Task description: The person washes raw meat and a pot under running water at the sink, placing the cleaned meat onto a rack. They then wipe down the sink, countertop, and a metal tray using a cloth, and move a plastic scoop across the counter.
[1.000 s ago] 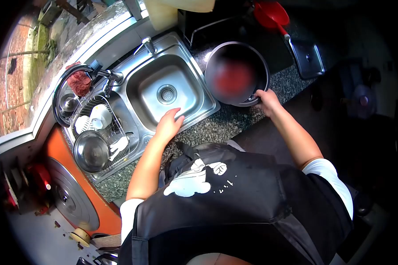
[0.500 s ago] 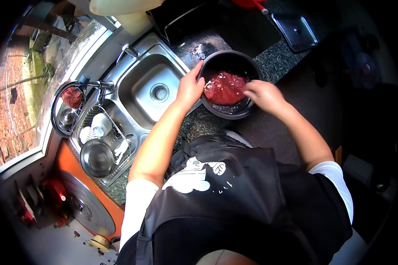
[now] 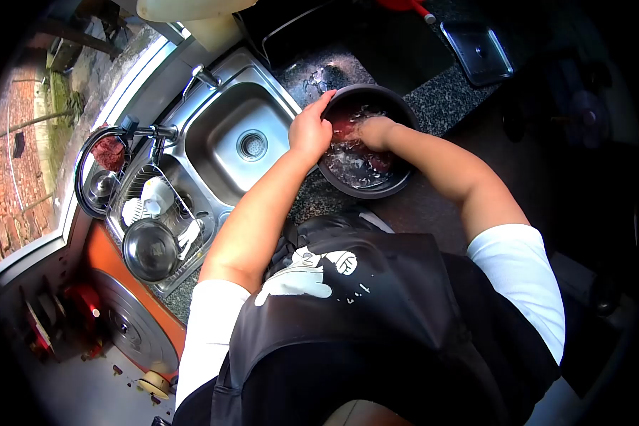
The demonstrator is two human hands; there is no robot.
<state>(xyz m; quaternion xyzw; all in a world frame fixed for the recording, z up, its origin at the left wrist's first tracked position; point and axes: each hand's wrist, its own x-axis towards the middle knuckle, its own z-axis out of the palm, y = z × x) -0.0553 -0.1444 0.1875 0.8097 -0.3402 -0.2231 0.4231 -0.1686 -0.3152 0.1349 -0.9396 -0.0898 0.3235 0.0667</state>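
A dark round bowl [image 3: 366,190] stands on the counter right of the sink, with water and a reddish mass [image 3: 346,122] inside. Whether that mass is food or cloth I cannot make out. My left hand [image 3: 310,132] grips the left side of the bowl's rim, thumb toward the inside. Inside the bowl is my right hand [image 3: 376,133], reaching in over the right rim. Its fingers are down among the splashing water and the red mass, hidden from sight, so their grip does not show.
Left of the bowl is a steel sink [image 3: 224,121] with a faucet [image 3: 204,77]. A dish rack [image 3: 192,206] holds white dishes, and a metal lid [image 3: 150,250] leans at its front. A glass dish [image 3: 477,53] lies at the back right. Wet granite countertop [image 3: 326,67] extends behind the bowl.
My right hand has moved from the bowl's right side down into its contents. The red mass is broken up and the water churns. My left hand still grips the rim.
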